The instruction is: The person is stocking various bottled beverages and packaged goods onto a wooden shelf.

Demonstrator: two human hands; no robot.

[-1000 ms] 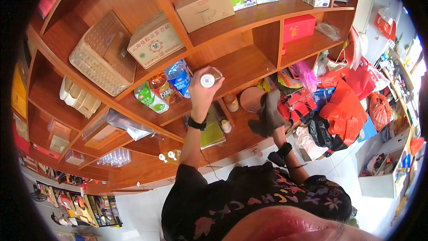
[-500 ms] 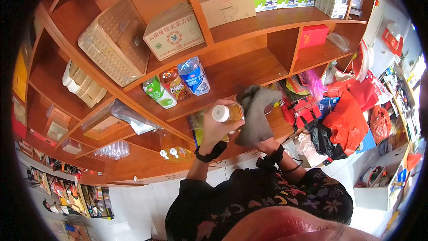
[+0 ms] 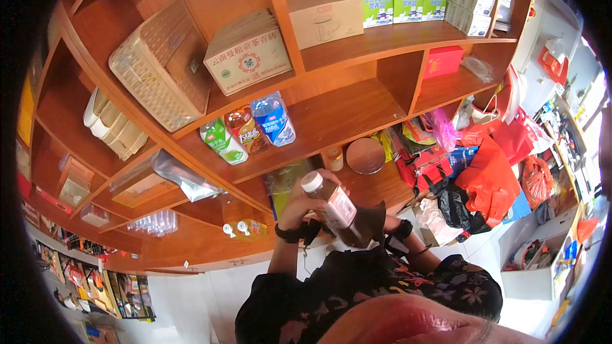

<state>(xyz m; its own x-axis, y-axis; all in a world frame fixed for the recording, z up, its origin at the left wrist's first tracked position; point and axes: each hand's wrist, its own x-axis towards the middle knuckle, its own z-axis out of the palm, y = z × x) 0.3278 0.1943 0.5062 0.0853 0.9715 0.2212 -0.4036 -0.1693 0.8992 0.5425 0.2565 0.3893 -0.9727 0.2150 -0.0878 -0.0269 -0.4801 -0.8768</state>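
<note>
My left hand [image 3: 294, 202] grips a small brown bottle [image 3: 335, 209] with a white cap, tilted close to my chest. A dark grey cloth [image 3: 370, 224] is wrapped around the bottle's lower end, and my right hand [image 3: 389, 224], mostly hidden behind the cloth, holds it there. Both wrists wear black bands. The wooden shelf [image 3: 357, 114] stands just in front of me.
On the shelf are three drink bottles [image 3: 247, 129], a wicker basket [image 3: 159, 67], a tea box [image 3: 247, 54], a cardboard box [image 3: 325, 16] and green cartons [image 3: 398, 0]. A round lid [image 3: 364, 155] and small jar [image 3: 333, 158] sit lower. Red bags [image 3: 491, 172] pile at right.
My left hand brought the bottle down from the shelf to my chest. My right hand moved the cloth from beside the bottle's side to its lower end.
</note>
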